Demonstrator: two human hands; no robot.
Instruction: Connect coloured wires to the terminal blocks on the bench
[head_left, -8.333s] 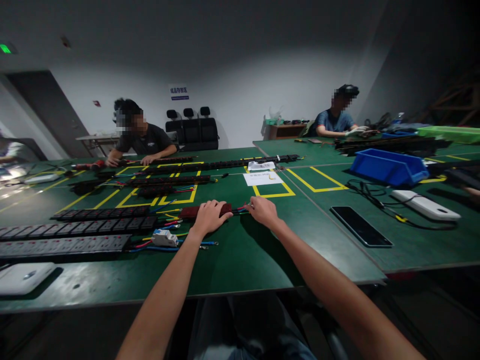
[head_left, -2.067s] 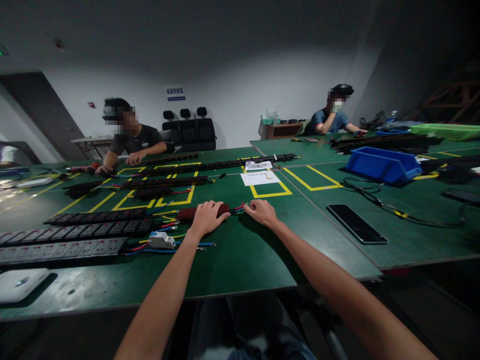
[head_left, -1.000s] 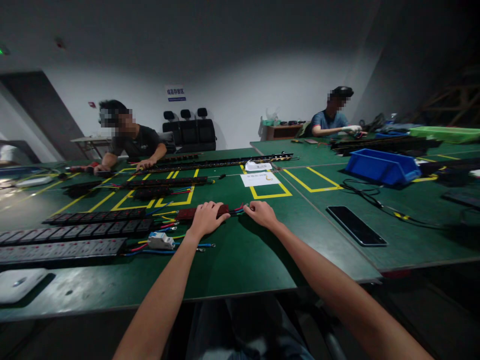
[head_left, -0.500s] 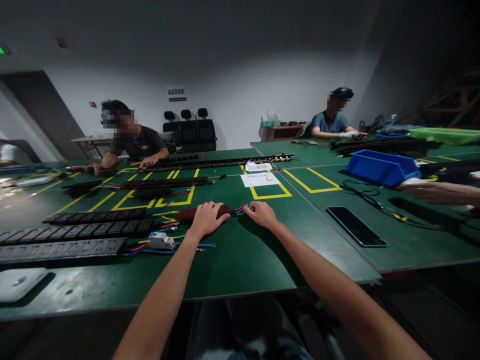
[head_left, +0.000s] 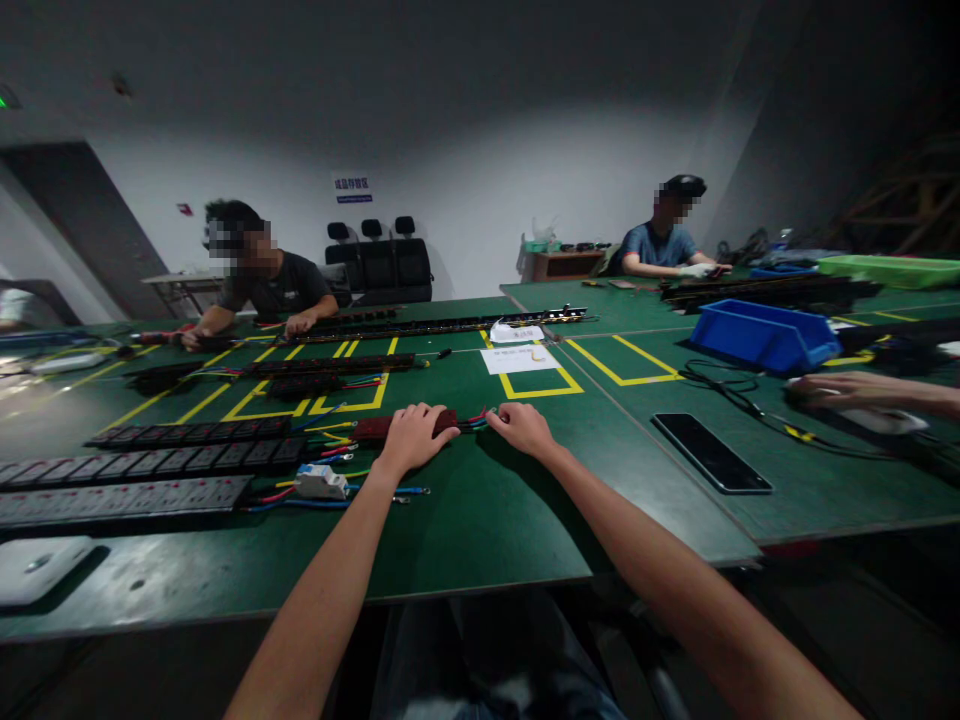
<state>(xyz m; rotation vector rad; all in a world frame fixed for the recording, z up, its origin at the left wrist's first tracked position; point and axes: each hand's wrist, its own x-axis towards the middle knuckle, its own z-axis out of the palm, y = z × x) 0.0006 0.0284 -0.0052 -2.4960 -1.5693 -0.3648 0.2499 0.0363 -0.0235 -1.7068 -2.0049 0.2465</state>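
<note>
My left hand [head_left: 412, 437] lies over a dark red block [head_left: 371, 430] on the green table, fingers across its top and thumb along the near side. Short red, blue and other coloured wires [head_left: 472, 424] come out of the block's right end. At their tips, my right hand [head_left: 523, 428] is closed with thumb and finger pinched on the wire ends. Yellow and green leads [head_left: 335, 430] leave the block's left end. To the left lie several socket strips [head_left: 135, 497] with lugged wires, and a small white circuit breaker [head_left: 321, 481] sits among those wires.
A phone [head_left: 711, 452] lies to my right, near black cables [head_left: 739, 400] and a blue bin [head_left: 765, 335]. A co-worker's hand [head_left: 847, 388] reaches in at the right. Two people sit across the table. Paper labels [head_left: 520, 360] lie ahead; a white device [head_left: 41, 568] is at front left.
My hands, the block and the wires have stayed in place. The co-worker's hand at the right has moved slightly lower and now lies over a pale object near the cables.
</note>
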